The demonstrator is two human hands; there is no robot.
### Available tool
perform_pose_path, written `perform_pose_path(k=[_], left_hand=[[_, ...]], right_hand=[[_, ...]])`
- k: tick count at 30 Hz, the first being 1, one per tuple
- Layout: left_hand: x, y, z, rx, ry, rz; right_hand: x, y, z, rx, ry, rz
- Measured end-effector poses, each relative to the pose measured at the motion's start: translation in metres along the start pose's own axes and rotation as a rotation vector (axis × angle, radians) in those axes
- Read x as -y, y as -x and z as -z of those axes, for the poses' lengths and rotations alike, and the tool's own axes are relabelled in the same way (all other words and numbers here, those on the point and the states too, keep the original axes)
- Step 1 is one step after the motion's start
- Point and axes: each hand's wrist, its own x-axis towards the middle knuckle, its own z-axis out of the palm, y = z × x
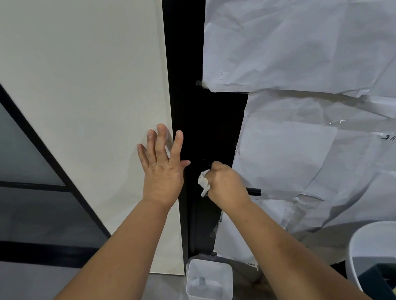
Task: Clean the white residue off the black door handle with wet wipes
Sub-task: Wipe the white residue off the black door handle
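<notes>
Left hand (163, 165) splayed flat at the wall's (87, 109) edge — right hand (226, 182) clenches a wipe (204, 181), seemingly on the black handle (254, 191).

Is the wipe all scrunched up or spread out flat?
Scrunched up. The wipe bulges in a crumpled wad from the right hand, closed around the door handle.

Single head-worn wide-angle view, looking forward and steeply down along a black door edge (186, 81) toward the floor. Close range: both forearms enter from the bottom edge. Paper-covered door (302, 52) fills the right, white wall panel (86, 87) the left.
</notes>
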Motion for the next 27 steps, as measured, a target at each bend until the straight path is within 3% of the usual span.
perform_pose_path(k=[6, 9, 11, 19, 21, 25, 27], left_hand=[[-0.01, 0.0, 0.003, -0.264, 0.05, 0.03], [-0.012, 0.002, -0.001, -0.163, 0.119, -0.035], [-0.018, 0.002, 0.006, -0.042, 0.233, 0.055], [-0.042, -0.012, 0.035, 0.493, 0.867, 0.603], [-0.043, -0.014, 0.035, 0.514, 0.996, 0.731], [-0.045, -0.015, 0.034, 0.485, 1.04, 0.806], [-0.045, -0.014, 0.033, 0.488, 1.059, 0.828]], right_hand=[[-0.009, 0.014, 0.025, -0.028, -0.942, -0.531], [-0.003, 0.014, 0.03, 0.004, -1.093, -0.602], [-0.003, 0.012, 0.032, 0.018, -1.186, -0.624], [0.004, 0.009, 0.032, 0.07, -1.154, -0.514], [0.007, 0.009, 0.033, 0.067, -1.136, -0.492], [-0.003, 0.009, 0.037, 0.034, -1.213, -0.51], [-0.007, 0.01, 0.036, 0.029, -1.053, -0.442]])
